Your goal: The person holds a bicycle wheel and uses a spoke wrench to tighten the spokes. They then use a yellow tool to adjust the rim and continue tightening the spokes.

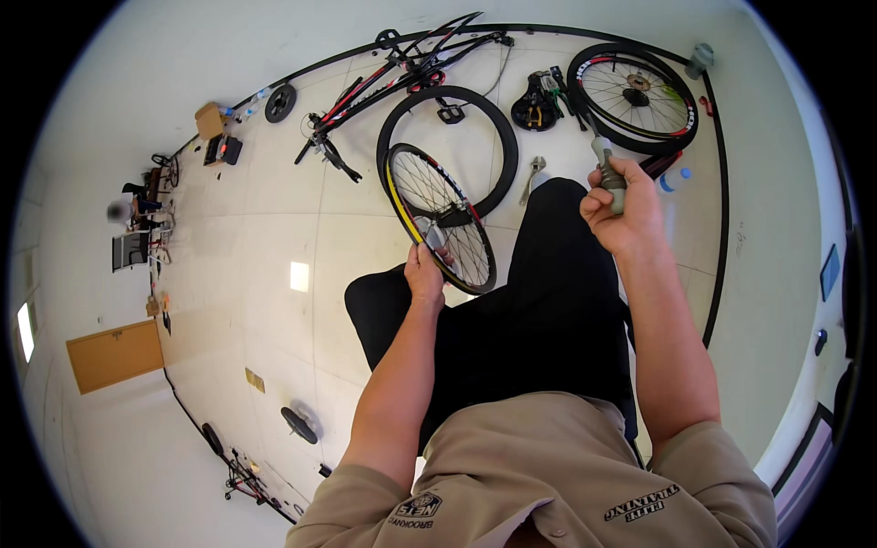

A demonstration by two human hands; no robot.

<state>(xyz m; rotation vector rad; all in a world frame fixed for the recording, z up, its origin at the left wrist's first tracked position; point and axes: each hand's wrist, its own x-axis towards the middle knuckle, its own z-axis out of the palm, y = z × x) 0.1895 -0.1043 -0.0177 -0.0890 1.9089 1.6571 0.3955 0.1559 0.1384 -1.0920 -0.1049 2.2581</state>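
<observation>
A spoked bicycle wheel (438,215) with a yellow-edged rim stands upright between my knees. My left hand (425,274) grips it at the rim and spokes near the bottom. My right hand (621,205) is raised above my right knee and closed around the grey handle of a screwdriver (607,167), whose dark shaft points up and away. A loose black tyre (498,128) lies on the floor just behind the wheel.
A red and black bicycle frame (402,68) lies on the pale floor ahead. A second wheel (635,96) with tyre rests at the far right beside a black saddle (534,110). An adjustable wrench (532,175) lies near my knee. A cardboard box (210,119) sits far left.
</observation>
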